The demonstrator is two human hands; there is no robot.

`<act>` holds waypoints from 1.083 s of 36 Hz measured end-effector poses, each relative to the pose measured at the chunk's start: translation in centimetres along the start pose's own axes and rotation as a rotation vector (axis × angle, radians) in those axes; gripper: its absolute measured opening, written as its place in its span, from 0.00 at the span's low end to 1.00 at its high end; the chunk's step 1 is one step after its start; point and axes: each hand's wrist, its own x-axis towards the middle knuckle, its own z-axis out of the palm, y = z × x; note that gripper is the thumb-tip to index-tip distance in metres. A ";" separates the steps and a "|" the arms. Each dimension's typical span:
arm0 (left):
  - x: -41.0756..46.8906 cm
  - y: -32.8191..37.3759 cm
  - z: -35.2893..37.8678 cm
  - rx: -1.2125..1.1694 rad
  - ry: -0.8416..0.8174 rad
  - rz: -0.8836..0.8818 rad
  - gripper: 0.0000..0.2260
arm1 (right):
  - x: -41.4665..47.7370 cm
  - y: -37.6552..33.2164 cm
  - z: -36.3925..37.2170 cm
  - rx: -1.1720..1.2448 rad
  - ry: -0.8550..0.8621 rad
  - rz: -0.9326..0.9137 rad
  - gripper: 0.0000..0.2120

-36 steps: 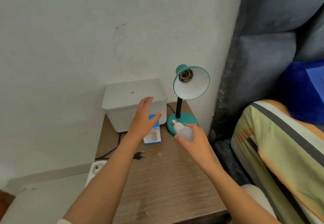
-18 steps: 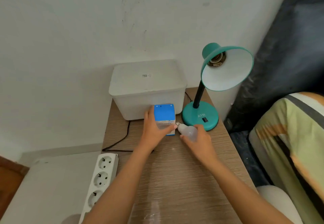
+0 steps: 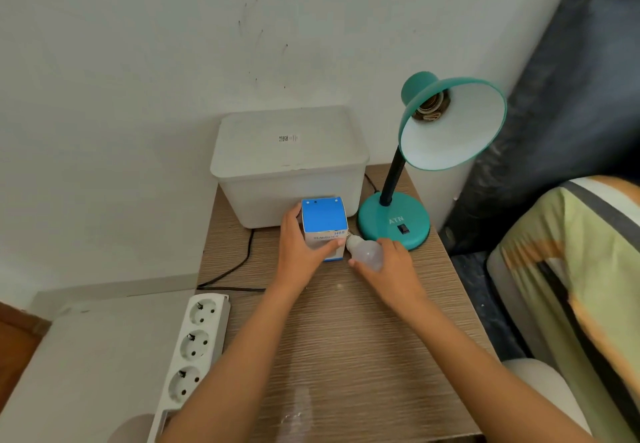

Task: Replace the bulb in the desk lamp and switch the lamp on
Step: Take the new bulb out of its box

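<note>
A teal desk lamp (image 3: 394, 222) stands at the back right of the wooden table (image 3: 346, 338). Its shade (image 3: 453, 130) tilts toward me, and the socket (image 3: 431, 110) inside holds no bulb. A black rocker switch (image 3: 401, 228) sits on the lamp base. My right hand (image 3: 388, 269) holds a white bulb (image 3: 365, 252) just in front of the base, its screw end pointing left. My left hand (image 3: 301, 252) grips a blue and white box (image 3: 323, 226) that stands on the table; the bulb's screw end touches the box's right side.
A white lidded plastic bin (image 3: 289, 165) stands against the wall behind the box. A black cord (image 3: 239, 269) runs left across the table. A white power strip (image 3: 194, 345) lies at the table's left edge. A striped cushion (image 3: 571, 286) is on the right.
My left hand has come down and taken hold of the blue box, standing it upright. My right hand with the bulb has shifted left up to the box. The view tilted down.
</note>
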 end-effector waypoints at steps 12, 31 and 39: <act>-0.3 -0.5 -1.2 0.014 -0.108 -0.024 0.40 | 1.4 -2.6 -2.9 -0.016 0.045 -0.326 0.20; -1.3 -0.5 -1.9 -0.067 -0.203 -0.102 0.42 | 4.8 -8.6 -4.4 -0.512 -0.383 -0.668 0.29; -1.2 -0.5 -1.9 -0.065 -0.183 -0.082 0.38 | 3.7 -7.3 -4.0 -0.528 -0.260 -0.790 0.20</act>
